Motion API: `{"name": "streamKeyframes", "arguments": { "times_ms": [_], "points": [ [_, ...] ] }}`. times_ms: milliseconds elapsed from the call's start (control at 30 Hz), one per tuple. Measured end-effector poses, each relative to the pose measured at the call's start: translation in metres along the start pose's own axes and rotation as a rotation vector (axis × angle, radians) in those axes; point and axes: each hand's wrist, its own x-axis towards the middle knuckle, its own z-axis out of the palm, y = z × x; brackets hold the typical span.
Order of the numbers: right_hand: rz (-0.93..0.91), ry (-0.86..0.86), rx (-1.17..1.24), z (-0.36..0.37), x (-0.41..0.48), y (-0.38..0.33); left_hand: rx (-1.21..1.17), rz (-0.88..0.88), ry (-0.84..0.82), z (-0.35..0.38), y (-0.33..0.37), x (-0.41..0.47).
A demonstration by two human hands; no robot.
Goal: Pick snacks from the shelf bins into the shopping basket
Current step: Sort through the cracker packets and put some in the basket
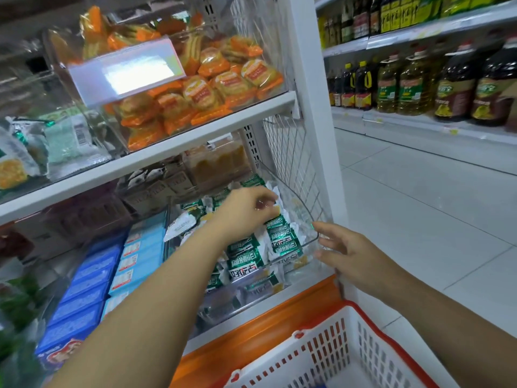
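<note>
Two hands work at one clear plastic bin (317, 237) on the lower shelf (its packets are heaped too thickly to count). The left hand (246, 211) reaches inside, fingers curled, pinching a crinkly green-and-white packet (275, 210) atop the heap. The right hand (355, 256), fingers spread and holding nothing, touches the bin's curved front rim. One white latticed basket (330, 345), red-rimmed, sits below the shelf edge, mouth open.

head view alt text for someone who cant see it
A left hand reaches into a clear shelf bin and pinches a green-and-white snack packet; the open right hand is at the bin's front corner, above a white shopping basket.
</note>
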Motion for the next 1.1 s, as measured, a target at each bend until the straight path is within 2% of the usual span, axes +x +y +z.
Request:
{"name": "streamKeyframes", "arguments": {
  "times_ms": [133, 300, 433, 533, 700, 833, 933, 1000, 1100],
  "points": [
    [-0.008, -0.018, 0.025, -0.002, 0.003, 0.003, 0.184, 0.017, -0.293, 0.026, 0.008, 0.029],
    [-0.037, -0.036, 0.041, -0.005, 0.005, 0.004, 0.222, 0.003, -0.338, 0.049, 0.01, 0.05],
    [-0.04, -0.047, 0.034, -0.005, 0.005, 0.003, 0.408, -0.046, -0.342, 0.065, 0.014, 0.056],
    [-0.03, -0.042, 0.025, -0.005, 0.004, 0.003, 0.465, -0.048, -0.305, 0.066, 0.014, 0.057],
    [-0.02, -0.036, 0.064, -0.006, 0.004, 0.002, 0.376, 0.014, -0.244, 0.039, 0.012, 0.043],
    [-0.033, 0.064, 0.105, -0.006, 0.003, 0.0, 0.058, 0.05, -0.086, 0.014, 0.008, 0.011],
    [-0.075, 0.197, 0.081, -0.008, -0.001, -0.007, -0.145, 0.109, 0.208, 0.005, 0.013, -0.02],
    [-0.108, 0.227, 0.121, -0.01, -0.006, -0.016, -0.289, 0.143, 0.363, 0.004, 0.019, -0.038],
    [-0.163, 0.182, 0.248, -0.011, -0.017, -0.03, -0.475, 0.165, 0.382, 0.011, 0.031, -0.062]
  ]
}}
